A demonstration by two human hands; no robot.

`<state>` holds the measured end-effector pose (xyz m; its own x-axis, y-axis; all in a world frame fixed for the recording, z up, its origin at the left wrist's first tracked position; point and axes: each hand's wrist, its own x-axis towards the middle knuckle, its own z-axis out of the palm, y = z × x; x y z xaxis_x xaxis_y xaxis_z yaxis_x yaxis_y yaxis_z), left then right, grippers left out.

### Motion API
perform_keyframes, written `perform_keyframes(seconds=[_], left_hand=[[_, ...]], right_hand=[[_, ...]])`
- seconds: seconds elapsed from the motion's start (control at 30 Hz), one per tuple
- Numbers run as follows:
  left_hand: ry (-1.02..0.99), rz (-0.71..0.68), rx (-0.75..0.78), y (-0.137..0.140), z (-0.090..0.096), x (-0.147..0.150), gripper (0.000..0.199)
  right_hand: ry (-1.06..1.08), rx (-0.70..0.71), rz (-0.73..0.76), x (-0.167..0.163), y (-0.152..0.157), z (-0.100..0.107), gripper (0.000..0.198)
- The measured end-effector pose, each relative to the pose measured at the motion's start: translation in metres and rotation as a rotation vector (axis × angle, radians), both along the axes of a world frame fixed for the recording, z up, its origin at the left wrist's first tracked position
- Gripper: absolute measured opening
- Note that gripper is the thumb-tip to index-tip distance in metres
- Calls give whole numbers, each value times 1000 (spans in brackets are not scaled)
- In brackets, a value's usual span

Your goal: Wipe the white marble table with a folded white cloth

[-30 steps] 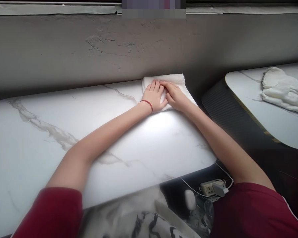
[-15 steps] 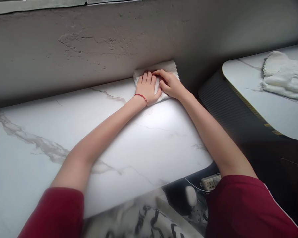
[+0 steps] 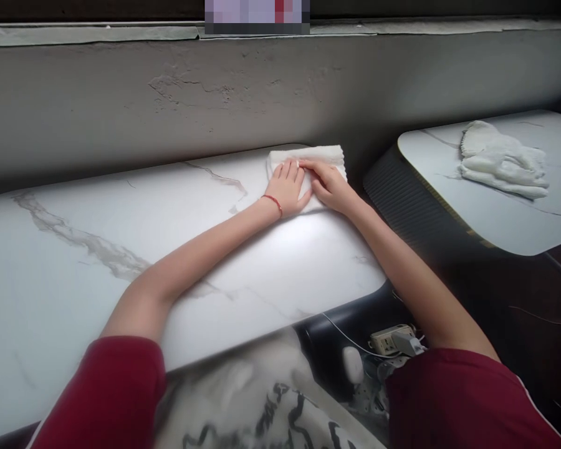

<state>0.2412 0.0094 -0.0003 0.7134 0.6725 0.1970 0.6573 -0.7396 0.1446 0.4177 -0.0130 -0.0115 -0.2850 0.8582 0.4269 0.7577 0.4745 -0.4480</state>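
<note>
A folded white cloth [image 3: 320, 153] lies at the far right corner of a white marble-patterned tabletop [image 3: 285, 268], close to the wall. My left hand [image 3: 286, 188] rests flat on it, fingers stretched out, a red string bracelet around the wrist. Beside it, my right hand [image 3: 330, 184] has curled fingers closed on the cloth, its index finger reaching to the left fingertips. What is under the palms is hidden.
To the right, a second marble-patterned table [image 3: 509, 218] bears a crumpled white cloth [image 3: 502, 159]. A grey wall [image 3: 121, 118] runs behind. Below the near edge are a power strip [image 3: 386, 340] with a plugged-in charger and a white cable [image 3: 350, 340].
The camera view has tilted up and shifted, showing more of the wall top and the second table. Both hands stay on the cloth at the same corner.
</note>
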Motion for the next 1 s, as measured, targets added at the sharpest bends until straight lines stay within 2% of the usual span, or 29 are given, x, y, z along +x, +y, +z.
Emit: perform_keyframes(seconds=[0.17, 0.33, 0.43, 0.5, 0.57, 0.67, 0.83, 1.0], left_hand=[[90, -40, 11, -75, 10, 13, 69], [190, -44, 57, -146, 20, 12, 70], [268, -68, 121, -172, 23, -2, 71], [319, -66, 155, -179, 24, -13, 71], [342, -53, 166, -177, 25, -22, 70], [327, -4, 140, -161, 25, -31, 68], [190, 134, 35, -116, 18, -34, 64], [164, 169, 23, -66, 14, -40, 65]], right_hand=[[-11, 15, -37, 9, -82, 3, 52], [-36, 3, -110, -8, -159, 6, 58], [-49, -2, -131, -27, -187, 8, 62], [-64, -9, -118, -38, -193, 9, 64], [-81, -17, -91, -46, -189, 9, 65], [-90, -9, -48, -53, -164, 8, 63], [-74, 27, 19, -60, -104, 4, 55], [-86, 38, 10, -67, -47, -3, 53]])
